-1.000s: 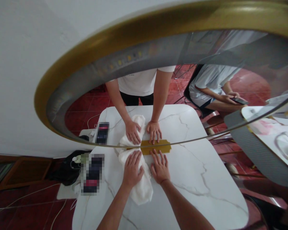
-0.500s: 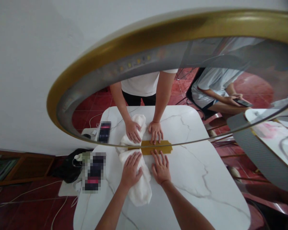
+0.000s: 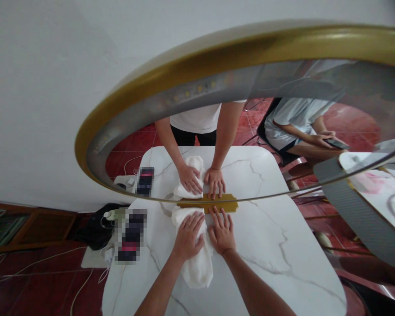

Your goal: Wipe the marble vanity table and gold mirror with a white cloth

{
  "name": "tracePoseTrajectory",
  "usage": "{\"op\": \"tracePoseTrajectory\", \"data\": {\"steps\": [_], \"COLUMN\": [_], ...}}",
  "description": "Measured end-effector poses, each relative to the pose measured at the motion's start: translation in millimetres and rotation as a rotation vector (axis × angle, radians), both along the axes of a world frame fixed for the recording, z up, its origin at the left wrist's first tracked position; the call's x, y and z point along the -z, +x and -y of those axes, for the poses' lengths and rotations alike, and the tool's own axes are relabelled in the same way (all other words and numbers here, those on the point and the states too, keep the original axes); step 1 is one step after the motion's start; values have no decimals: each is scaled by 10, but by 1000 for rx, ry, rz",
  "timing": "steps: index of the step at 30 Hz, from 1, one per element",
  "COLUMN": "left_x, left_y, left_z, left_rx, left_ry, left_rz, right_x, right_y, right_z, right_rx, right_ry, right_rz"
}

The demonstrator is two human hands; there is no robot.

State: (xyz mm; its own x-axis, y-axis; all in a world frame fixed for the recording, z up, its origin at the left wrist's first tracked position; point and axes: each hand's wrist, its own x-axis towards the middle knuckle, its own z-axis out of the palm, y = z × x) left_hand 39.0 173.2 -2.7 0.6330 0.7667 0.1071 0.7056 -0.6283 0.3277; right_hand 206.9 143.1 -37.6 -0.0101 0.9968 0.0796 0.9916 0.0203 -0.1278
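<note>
A blurred, pixelated flat object (image 3: 131,235) is seen by the table's left edge. The table (image 3: 283,245) is a white slab veined in grey like marble, with rounded corners, its far edge set against a large round mirror (image 3: 191,66) framed in a smooth brass-coloured band. A soft, rumpled white towel (image 3: 197,267), bunched into a long roll, is laid from the far edge toward the middle of the table. The left hand (image 3: 188,237) is pressed flat on the towel, fingers spread, nothing pinched. Just beside it, the right hand (image 3: 222,230) is laid palm down on the bare stone, fingers spread, its fingertips at the flat brass mirror base (image 3: 232,205). Both hands and the towel are repeated in the glass. A seated person (image 3: 292,127) holding a phone is reflected at the right.
</note>
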Motion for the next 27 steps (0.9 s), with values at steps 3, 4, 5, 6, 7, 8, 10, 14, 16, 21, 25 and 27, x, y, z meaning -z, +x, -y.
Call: {"op": "tracePoseTrajectory", "data": {"steps": [3,4,5,6,7,8,10,14,16,21,25,27], "left_x": [25,38,51,65,77,87,97,97,108,161,125,82], "left_y": [-46,-78,-114,-152,-191,-226,-284,-325,-318,-290,-268,-249], "left_z": [-6,-11,-17,-23,-30,-37,-54,-130,-198,-349,-300,-224], "left_rx": [-46,-75,-110,-148,-188,-228,-301,-351,-358,-399,-374,-334], "left_ry": [14,21,29,36,43,50,58,54,54,86,90,77], "left_rz": [-2,-6,-8,-7,-3,4,17,13,5,17,22,13], "right_x": [-7,-12,-17,-22,-26,-30,-35,-38,-38,-45,-55,-59], "right_y": [2,0,-1,-3,-6,-8,-10,-10,-10,-10,-10,-10], "right_z": [0,0,0,0,0,-1,-1,-1,-1,-2,-2,-2], "right_rx": [2,3,5,7,9,10,11,15,17,11,13,11], "right_ry": [-1,0,1,1,1,-1,-5,-9,-5,-5,-9,-8], "right_rz": [4,7,9,11,13,13,12,7,8,5,5,5]}}
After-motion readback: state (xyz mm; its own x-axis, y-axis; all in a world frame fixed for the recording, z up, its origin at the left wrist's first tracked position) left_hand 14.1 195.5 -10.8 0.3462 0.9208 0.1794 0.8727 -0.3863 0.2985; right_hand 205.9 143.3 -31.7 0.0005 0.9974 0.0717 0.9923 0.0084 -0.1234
